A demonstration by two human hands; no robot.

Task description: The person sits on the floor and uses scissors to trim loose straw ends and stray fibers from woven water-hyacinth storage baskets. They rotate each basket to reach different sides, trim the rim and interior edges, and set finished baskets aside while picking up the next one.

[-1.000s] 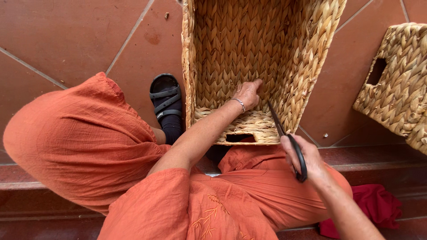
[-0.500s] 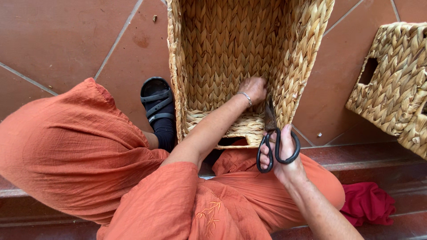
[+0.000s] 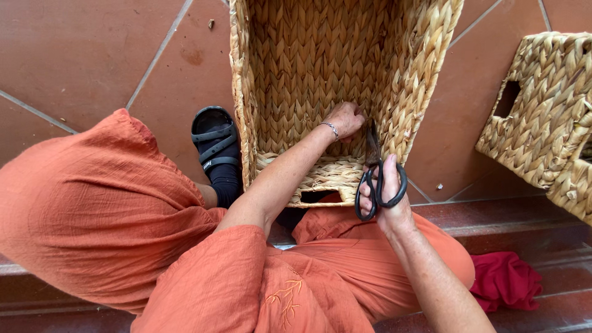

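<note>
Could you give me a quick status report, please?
Left hand inside woven basket, pinching the weave. Right hand holds black scissors, blades at that spot. Nothing obstructing.

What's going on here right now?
A seated person in orange clothes works inside a large woven basket standing on the tiled floor. The left hand presses against the basket's inner wall, while the right hand holds black scissors, blades pointing up into the basket near that hand. A second woven basket sits at the right.

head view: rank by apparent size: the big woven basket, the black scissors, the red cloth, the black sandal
1. Big woven basket, by far the largest.
2. Black sandal and red cloth: they look about alike and the cloth is partly hidden, so no ranking between them.
3. Black scissors in the right hand, smallest.
</note>
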